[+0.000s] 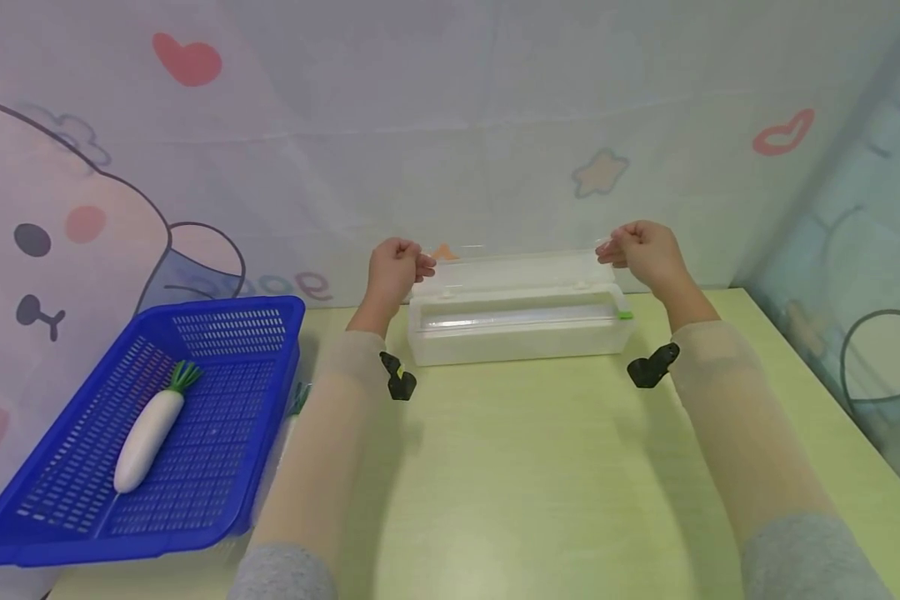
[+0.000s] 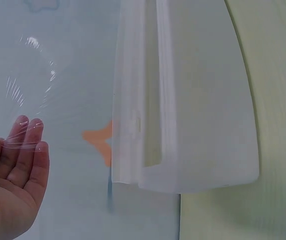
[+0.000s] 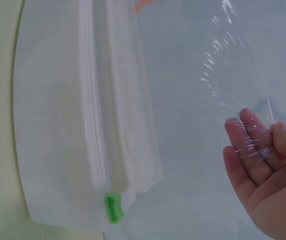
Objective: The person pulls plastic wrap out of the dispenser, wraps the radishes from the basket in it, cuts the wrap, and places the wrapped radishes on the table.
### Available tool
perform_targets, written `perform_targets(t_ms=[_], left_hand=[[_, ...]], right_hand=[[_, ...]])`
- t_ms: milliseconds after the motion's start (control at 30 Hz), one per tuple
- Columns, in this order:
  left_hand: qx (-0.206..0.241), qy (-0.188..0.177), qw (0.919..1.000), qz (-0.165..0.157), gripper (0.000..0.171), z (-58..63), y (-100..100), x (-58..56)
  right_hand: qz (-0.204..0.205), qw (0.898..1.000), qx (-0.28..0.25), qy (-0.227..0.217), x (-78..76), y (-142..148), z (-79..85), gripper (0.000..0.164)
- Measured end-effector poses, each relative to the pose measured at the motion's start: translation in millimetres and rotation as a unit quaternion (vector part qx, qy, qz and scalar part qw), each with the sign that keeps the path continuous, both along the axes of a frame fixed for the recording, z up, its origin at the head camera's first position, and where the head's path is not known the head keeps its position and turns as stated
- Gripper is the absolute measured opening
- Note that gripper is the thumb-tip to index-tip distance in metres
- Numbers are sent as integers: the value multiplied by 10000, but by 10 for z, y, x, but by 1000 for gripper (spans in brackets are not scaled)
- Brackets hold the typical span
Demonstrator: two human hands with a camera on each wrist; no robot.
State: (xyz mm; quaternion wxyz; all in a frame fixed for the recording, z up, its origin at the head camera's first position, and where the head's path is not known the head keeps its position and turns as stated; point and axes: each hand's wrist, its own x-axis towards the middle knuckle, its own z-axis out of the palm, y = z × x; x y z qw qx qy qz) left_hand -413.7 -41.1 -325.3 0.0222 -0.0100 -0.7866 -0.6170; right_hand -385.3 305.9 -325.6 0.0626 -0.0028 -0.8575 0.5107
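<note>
Clear cling film (image 3: 210, 62) stretches between my two hands, its glints showing against the backdrop. My left hand (image 1: 396, 271) pinches one corner between thumb and fingers, at the left end of a white cling film dispenser box (image 1: 525, 343). At the right end, my right hand (image 1: 645, 254) pinches the other corner, with film lying across its fingers. Both hands are raised above the box, whose lid (image 1: 525, 268) is tipped back. On the box's front right corner sits a green slider (image 3: 114, 207). The long slot in the box shows in both wrist views.
To the left stands a blue plastic basket (image 1: 217, 450) holding a white radish (image 1: 147, 442) with green leaves. Green leaves (image 1: 298, 398) of another item show between the basket and my left forearm. Behind the table (image 1: 525, 467) hangs a printed cloth backdrop (image 1: 420, 108).
</note>
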Motion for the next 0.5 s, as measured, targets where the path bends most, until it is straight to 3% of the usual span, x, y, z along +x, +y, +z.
perform_targets(t_ms=[500], left_hand=[[141, 167, 9998, 34, 26, 173, 55, -33]], right_hand=[[-106, 9998, -160, 28, -8, 46, 200, 37]])
